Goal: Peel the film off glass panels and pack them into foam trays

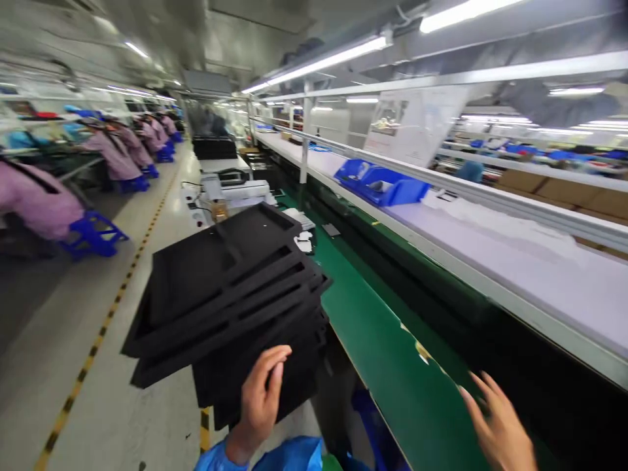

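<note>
A tall stack of black trays stands in front of me, its trays turned at uneven angles to each other. My left hand is at the near side of the stack, fingers bent and thumb a little apart, with nothing visible between them. Whether it touches the trays I cannot tell. Over on the right, my right hand hovers over the green bench top near the dark channel, fingers spread, holding nothing.
Blue bins sit on a white shelf behind a metal rail. White equipment stands beyond the stack. Left of it runs a floor aisle with a yellow-black line. Several people in pink sit on blue stools.
</note>
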Action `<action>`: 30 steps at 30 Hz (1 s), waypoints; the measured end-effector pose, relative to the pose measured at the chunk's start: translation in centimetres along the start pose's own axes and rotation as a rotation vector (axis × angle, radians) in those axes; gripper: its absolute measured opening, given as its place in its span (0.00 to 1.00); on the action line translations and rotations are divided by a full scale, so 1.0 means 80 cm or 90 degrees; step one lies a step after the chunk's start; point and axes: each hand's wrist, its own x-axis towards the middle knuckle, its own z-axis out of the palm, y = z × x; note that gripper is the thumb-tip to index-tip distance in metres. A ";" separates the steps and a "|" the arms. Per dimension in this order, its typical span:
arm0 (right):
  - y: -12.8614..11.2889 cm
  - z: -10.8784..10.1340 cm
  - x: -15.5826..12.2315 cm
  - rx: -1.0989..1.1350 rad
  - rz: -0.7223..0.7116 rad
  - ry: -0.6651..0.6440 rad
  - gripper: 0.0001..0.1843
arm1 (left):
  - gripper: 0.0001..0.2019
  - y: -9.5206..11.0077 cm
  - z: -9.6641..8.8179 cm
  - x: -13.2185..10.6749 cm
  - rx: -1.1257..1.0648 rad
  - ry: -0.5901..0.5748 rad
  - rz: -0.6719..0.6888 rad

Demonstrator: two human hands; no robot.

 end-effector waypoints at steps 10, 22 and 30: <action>-0.520 0.169 0.202 0.338 -0.258 -0.253 0.29 | 0.27 -0.005 -0.265 0.136 0.327 0.346 0.022; -0.651 0.177 0.206 0.422 -0.180 -0.312 0.20 | 0.26 0.026 -0.275 0.130 0.168 0.356 -0.027; -0.352 0.048 0.067 0.363 -0.193 -0.085 0.35 | 0.29 0.110 -0.225 0.080 -0.230 0.293 -0.083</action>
